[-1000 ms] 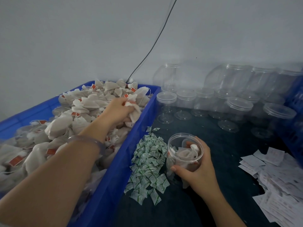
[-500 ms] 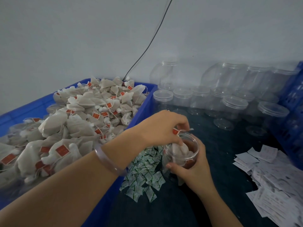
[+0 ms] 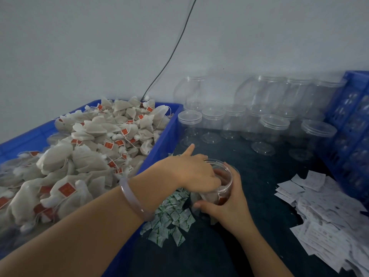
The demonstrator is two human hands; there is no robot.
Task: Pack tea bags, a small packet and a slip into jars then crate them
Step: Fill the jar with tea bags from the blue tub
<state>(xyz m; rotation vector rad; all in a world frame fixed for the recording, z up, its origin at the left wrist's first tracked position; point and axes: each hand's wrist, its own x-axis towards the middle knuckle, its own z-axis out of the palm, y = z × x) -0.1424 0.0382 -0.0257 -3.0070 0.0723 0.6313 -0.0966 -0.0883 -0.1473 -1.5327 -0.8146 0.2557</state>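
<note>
Though beside packets [image 3: 173, 219], jar [image 3: 226, 186] under hand [image 3: 191, 172]

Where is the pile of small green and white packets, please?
In the head view, the packet pile lies on the dark table, between the blue bin of tea bags on the left and the jar held on the right.

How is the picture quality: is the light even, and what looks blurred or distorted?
Head view: dim, even, bluish light, no hard shadows; the back jars look hazy; print on the slips is too blurred to read; the crate at the right edge leans, likely wide-angle distortion.
</note>
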